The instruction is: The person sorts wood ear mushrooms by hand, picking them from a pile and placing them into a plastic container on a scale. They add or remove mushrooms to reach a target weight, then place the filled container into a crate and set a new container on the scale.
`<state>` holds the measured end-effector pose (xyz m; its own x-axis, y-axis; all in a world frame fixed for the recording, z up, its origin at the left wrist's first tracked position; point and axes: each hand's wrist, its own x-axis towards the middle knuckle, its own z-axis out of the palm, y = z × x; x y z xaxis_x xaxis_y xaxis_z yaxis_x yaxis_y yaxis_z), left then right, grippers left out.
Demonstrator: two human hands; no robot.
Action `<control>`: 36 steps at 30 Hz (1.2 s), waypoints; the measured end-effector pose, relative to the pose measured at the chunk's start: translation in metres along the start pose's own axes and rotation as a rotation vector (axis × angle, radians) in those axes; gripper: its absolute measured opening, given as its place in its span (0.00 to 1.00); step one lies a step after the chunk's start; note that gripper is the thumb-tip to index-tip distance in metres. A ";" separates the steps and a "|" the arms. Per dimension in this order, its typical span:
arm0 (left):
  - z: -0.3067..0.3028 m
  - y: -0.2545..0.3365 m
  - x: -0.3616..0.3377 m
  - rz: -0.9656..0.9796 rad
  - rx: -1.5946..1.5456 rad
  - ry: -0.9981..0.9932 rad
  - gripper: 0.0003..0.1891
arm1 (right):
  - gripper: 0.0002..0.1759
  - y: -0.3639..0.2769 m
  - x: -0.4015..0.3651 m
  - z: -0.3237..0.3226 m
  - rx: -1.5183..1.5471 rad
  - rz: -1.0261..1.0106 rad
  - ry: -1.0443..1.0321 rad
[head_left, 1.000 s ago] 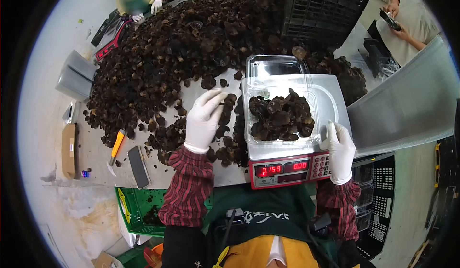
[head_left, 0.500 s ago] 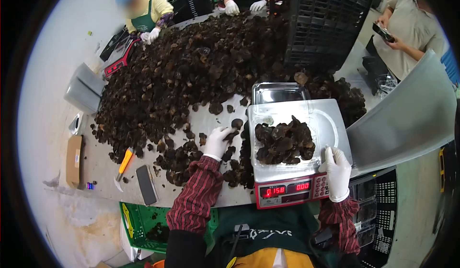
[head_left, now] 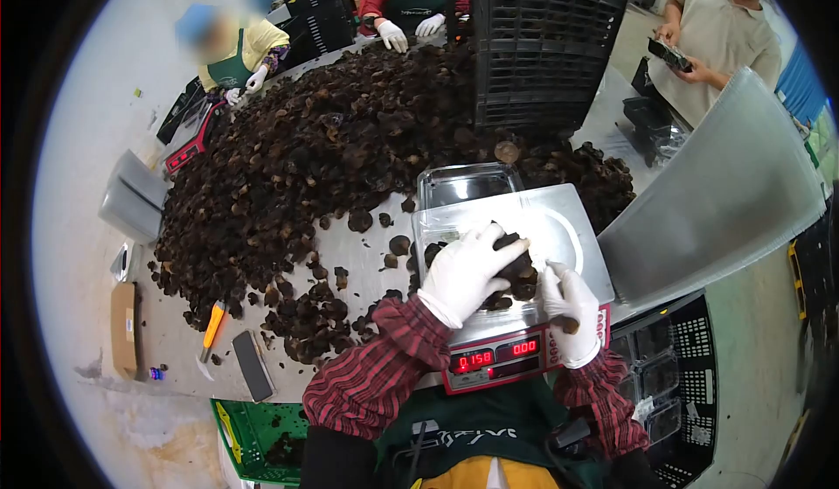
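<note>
My left hand (head_left: 472,275), in a white glove, lies over the dark mushroom-like pieces (head_left: 522,281) on the scale, its fingers spread. At the right side of the scale plate, my right hand (head_left: 572,314), also gloved, has its fingers bent around a small brown piece (head_left: 566,324) near the palm. The red-edged digital scale (head_left: 568,218) shows 0.158 and 0.00. Behind the plate sits a clear tray (head_left: 468,186). My left hand hides part of the pieces.
A large heap of dark pieces (head_left: 306,139) covers the table. Stacked black crates (head_left: 551,43) stand behind. A phone (head_left: 253,365) and orange-handled knife (head_left: 212,325) lie left. A plastic sheet stack (head_left: 717,192) rises at right. Three other people stand around.
My left hand has moved right from the loose pieces on the table onto those on the scale. My right hand has bent its fingers further. The whole view has shifted slightly.
</note>
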<state>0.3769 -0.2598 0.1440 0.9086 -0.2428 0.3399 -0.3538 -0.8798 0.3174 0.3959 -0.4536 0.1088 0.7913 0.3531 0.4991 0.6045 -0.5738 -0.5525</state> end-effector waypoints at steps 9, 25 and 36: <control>-0.023 -0.041 0.000 -0.097 -0.349 0.009 0.20 | 0.11 -0.002 -0.001 0.025 -0.071 0.218 0.170; 0.027 -0.123 0.000 -0.580 -0.954 0.605 0.29 | 0.17 -0.021 0.041 0.009 0.039 -0.256 -0.007; 0.004 -0.029 -0.108 -0.574 -0.852 0.245 0.16 | 0.23 -0.008 -0.001 -0.019 0.803 0.731 -0.450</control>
<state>0.2902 -0.2099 0.0951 0.9531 0.2917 0.0812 -0.0107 -0.2355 0.9718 0.3887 -0.4627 0.1256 0.8378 0.4539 -0.3034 -0.2503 -0.1745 -0.9523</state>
